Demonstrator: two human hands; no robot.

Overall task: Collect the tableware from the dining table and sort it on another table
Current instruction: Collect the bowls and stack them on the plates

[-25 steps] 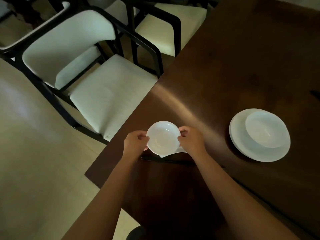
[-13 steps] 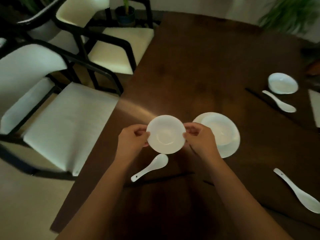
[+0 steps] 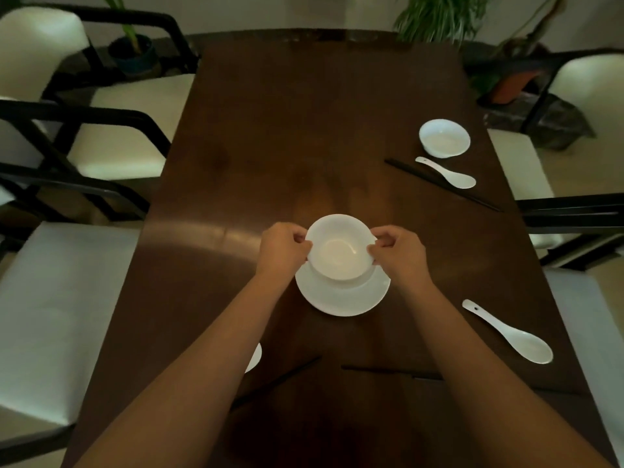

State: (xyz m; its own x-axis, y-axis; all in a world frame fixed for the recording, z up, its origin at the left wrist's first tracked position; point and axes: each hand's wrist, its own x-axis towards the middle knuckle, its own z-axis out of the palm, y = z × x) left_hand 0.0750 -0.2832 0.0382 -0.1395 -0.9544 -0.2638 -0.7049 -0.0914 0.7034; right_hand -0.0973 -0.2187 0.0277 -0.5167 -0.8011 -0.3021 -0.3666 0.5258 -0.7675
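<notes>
Both hands pinch one white bowl [image 3: 339, 248] by its rim: the left hand [image 3: 282, 249] on its left edge, the right hand [image 3: 398, 253] on its right edge, fingers curled over the lip. Directly under this two-handed grip lies a white plate [image 3: 342, 297] on the dark wooden surface [image 3: 304, 130]; whether the bowl touches what lies beneath cannot be told. Right of the grip and nearer the person lies a white spoon [image 3: 510, 332]. Farther away to the right stand a second bowl [image 3: 444, 138], a smaller spoon [image 3: 446, 172] and dark chopsticks [image 3: 442, 185].
</notes>
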